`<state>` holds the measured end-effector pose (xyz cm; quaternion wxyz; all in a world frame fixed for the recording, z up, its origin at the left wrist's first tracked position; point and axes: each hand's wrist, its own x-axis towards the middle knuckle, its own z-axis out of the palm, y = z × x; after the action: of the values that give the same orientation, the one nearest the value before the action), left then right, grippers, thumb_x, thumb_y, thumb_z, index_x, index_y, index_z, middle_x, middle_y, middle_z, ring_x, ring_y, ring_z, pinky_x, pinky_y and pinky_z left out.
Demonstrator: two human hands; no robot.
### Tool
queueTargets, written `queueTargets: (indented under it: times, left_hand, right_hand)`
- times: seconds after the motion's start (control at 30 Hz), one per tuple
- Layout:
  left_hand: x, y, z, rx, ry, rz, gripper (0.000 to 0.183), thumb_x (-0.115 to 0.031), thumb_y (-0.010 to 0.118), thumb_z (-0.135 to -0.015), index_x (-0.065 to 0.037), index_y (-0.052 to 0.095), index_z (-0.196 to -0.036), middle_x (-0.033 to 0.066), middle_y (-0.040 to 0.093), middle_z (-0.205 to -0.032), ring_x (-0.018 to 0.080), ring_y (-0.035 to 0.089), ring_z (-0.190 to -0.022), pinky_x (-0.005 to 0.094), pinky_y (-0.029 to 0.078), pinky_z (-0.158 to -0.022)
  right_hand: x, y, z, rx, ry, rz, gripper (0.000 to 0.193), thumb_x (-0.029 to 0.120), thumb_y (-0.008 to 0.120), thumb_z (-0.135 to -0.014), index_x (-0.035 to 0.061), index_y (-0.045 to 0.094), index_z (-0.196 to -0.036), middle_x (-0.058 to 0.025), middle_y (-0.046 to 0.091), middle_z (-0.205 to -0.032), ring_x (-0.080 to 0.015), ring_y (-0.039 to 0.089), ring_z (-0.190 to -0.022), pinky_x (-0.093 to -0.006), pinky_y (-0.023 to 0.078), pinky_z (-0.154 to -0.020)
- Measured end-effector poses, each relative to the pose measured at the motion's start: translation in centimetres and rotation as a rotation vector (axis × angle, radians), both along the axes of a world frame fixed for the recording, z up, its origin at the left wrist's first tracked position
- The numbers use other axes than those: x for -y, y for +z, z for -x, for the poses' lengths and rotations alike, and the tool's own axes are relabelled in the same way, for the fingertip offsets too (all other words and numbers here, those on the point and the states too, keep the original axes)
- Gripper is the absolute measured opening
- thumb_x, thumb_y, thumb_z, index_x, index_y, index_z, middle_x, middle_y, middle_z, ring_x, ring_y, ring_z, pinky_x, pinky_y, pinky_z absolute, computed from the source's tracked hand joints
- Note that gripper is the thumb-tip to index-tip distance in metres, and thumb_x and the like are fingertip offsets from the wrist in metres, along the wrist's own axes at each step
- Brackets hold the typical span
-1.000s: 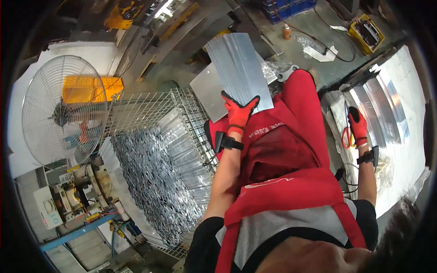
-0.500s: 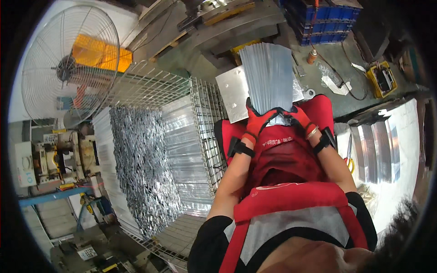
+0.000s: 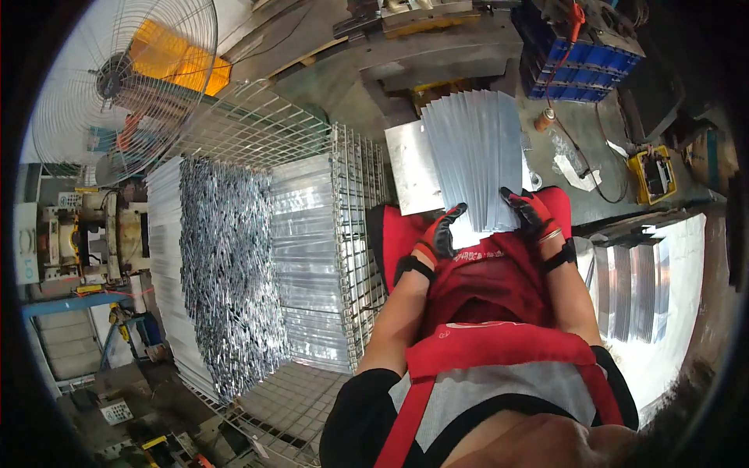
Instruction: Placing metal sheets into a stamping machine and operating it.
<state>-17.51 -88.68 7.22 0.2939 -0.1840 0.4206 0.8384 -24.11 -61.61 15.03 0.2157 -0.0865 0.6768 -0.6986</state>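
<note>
A fanned stack of long, thin silvery metal strips (image 3: 476, 148) lies in front of me, its near end over my red apron (image 3: 499, 285). My left hand (image 3: 439, 232), in a red glove with black fingers, is beside the stack's near left corner, fingers stretched and apart. Along the near right edge lies my right hand (image 3: 534, 214), gloved alike, its fingers extended against the strips rather than wrapped round them. Under the stack's left side shows a flat silvery metal plate (image 3: 411, 168). The strips' undersides are hidden.
At left stands a wire mesh cage (image 3: 360, 234) packed with metal strips (image 3: 234, 273), with a large fan (image 3: 117, 78) behind it. More strips (image 3: 632, 288) stand on a white surface at right. Blue crates (image 3: 573, 70), a can (image 3: 544, 118) and a yellow bin (image 3: 654, 173) are farther off.
Both hands have loosened from the strips' near end and moved apart. The strips have settled slightly nearer and are fanned at the top. The whole view has shifted a little.
</note>
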Motion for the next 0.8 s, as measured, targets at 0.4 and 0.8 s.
queueTargets:
  times: [0.4, 0.8]
  left_hand:
    - [-3.8, 3.5, 0.0, 0.198, 0.112, -0.502, 0.046, -0.021, 0.053, -0.092, -0.003, 0.042, -0.133, 0.0085, 0.060, -0.118, 0.0228, 0.062, -0.102, 0.0373, 0.050, -0.090]
    - [-2.1, 18.7, 4.3, 0.297, -0.054, -0.094, 0.040, -0.009, 0.047, -0.093, 0.002, 0.045, -0.131, 0.0089, 0.053, -0.128, 0.0186, 0.051, -0.118, 0.0345, 0.042, -0.098]
  right_hand:
    - [0.5, 2.2, 0.0, 0.245, -0.073, 0.234, 0.048, 0.009, 0.059, -0.086, 0.0002, 0.044, -0.131, -0.0075, 0.059, -0.115, -0.0162, 0.058, -0.102, -0.0293, 0.047, -0.089]
    - [1.7, 10.9, 2.5, 0.496, -0.213, 0.507, 0.066, 0.003, 0.058, -0.084, 0.0017, 0.026, -0.142, -0.0165, 0.052, -0.127, -0.0264, 0.055, -0.114, -0.0375, 0.042, -0.100]
